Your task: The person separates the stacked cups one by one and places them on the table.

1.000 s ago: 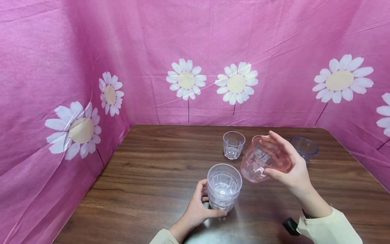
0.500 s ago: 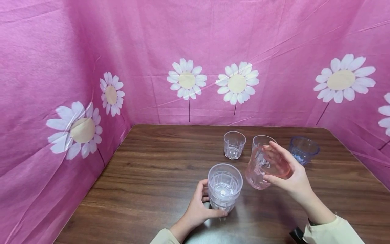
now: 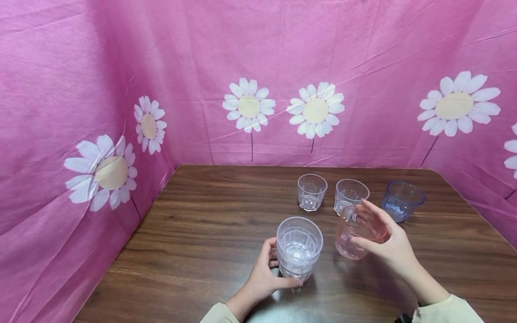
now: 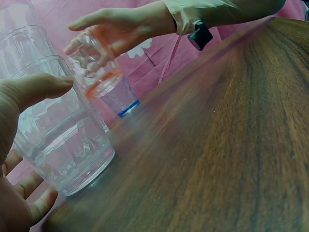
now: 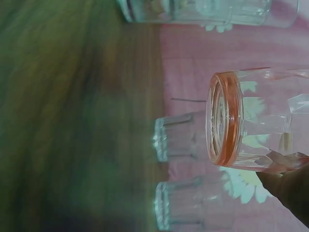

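My left hand (image 3: 262,273) grips a stack of clear plastic tumblers (image 3: 299,251) low on its side, thumb in front and fingers behind. In the left wrist view the stack (image 4: 67,145) shows nested rims, and its base is at the table. A pink tumbler (image 3: 351,242) is held by my right hand (image 3: 389,242) around its side, to the right of the stack. The right wrist view shows the base of this pink tumbler (image 5: 224,118) off the table. Behind it stand two single clear tumblers (image 3: 312,193) and a blue tumbler (image 3: 400,204).
The brown wooden table (image 3: 194,233) carries all the tumblers. A pink cloth (image 3: 202,67) with printed daisies hangs around its back and sides. The single clear tumblers and the blue one form a loose row near the far edge.
My right hand has brought the pink tumbler down and slightly right, uncovering the clear tumbler behind it. The left hand and its stack have stayed in place.
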A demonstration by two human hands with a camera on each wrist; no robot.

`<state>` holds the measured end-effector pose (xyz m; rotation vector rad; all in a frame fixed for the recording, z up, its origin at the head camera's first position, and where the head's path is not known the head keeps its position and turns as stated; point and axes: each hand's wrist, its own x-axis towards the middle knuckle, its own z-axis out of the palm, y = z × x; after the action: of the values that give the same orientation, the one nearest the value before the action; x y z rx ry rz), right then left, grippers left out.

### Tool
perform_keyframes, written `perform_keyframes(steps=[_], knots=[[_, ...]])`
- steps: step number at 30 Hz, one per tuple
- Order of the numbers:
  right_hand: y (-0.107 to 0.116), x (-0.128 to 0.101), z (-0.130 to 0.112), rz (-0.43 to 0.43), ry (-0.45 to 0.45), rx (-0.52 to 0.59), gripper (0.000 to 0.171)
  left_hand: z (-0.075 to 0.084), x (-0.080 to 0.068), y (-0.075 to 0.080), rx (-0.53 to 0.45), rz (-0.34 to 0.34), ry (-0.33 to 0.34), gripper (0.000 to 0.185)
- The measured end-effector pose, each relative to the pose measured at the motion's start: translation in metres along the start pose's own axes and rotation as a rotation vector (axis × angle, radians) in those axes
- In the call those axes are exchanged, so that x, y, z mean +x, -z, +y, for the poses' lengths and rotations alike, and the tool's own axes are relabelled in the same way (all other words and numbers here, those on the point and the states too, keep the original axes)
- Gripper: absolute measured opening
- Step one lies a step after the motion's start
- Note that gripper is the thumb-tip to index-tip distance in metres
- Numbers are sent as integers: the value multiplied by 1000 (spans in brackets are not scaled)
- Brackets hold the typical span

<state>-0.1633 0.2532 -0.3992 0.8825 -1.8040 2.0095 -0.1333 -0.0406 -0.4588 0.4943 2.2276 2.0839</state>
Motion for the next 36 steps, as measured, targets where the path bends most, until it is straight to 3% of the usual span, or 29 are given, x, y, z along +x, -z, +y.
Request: perform_keyframes(steps=[6, 19, 31, 36], knots=[[9, -9, 3, 62, -85, -82, 85, 0, 0, 1, 9, 1, 2, 83], [21, -20, 8, 139, -201, -91, 82, -3, -2, 0, 5, 1, 0, 83], [48, -27, 7, 270, -306, -279, 80, -1, 0, 0, 3, -3, -1, 83], [60, -28, 5, 294, -388, -413, 80, -1, 0, 0, 2, -1, -1, 83]])
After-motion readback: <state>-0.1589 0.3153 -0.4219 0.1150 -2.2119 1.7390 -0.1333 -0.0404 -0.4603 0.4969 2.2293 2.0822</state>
